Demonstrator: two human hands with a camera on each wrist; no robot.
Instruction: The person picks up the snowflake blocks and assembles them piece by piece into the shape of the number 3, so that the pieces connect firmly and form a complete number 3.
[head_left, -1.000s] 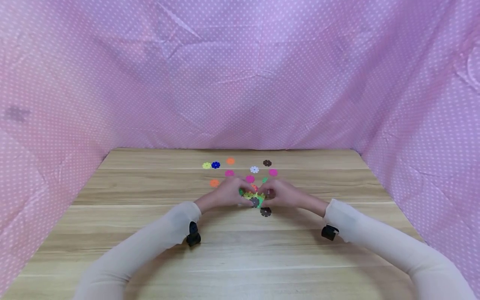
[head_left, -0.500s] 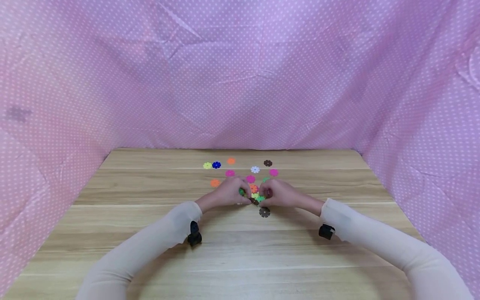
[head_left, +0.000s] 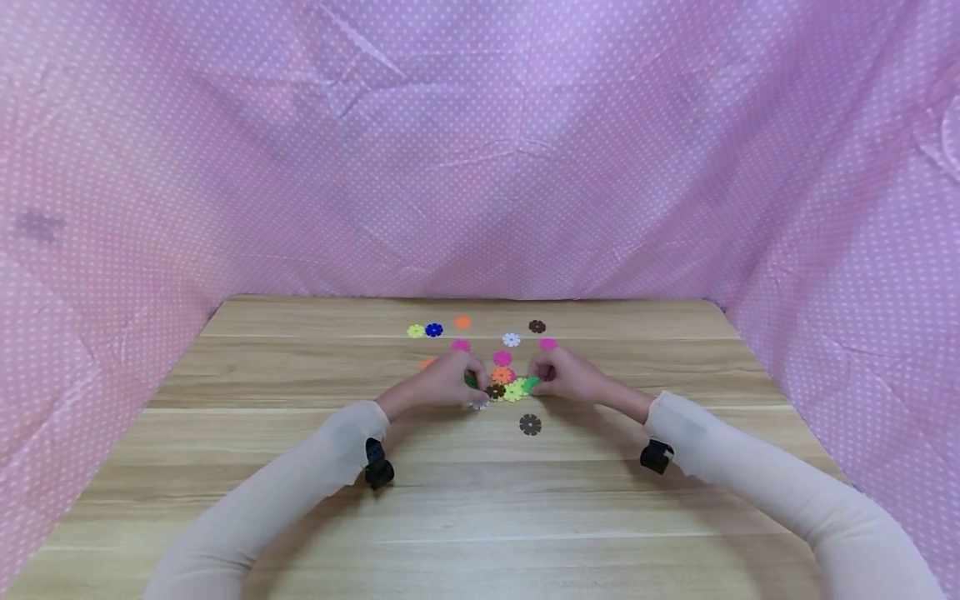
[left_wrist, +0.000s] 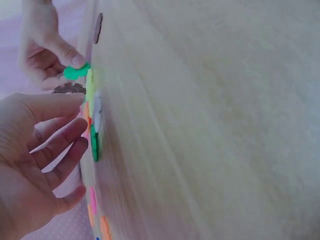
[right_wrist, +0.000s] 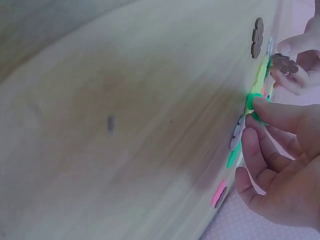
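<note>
Head view gives me the left hand [head_left: 444,382] and the right hand [head_left: 570,375] near each other over the bench [head_left: 480,500], apart. From here I see the left one pinching a brown notched disc [right_wrist: 285,63] between thumb and forefinger, its other fingers bent and spread. I make out the right one pinching a green notched disc [left_wrist: 76,71] at its thumb tip, the remaining fingers loosely curled. Between the hands lie a yellow-green disc [head_left: 514,391] and an orange disc [head_left: 501,376]; a dark brown disc [head_left: 530,425] rests nearer me, and a blue disc [head_left: 433,330] farther off
</note>
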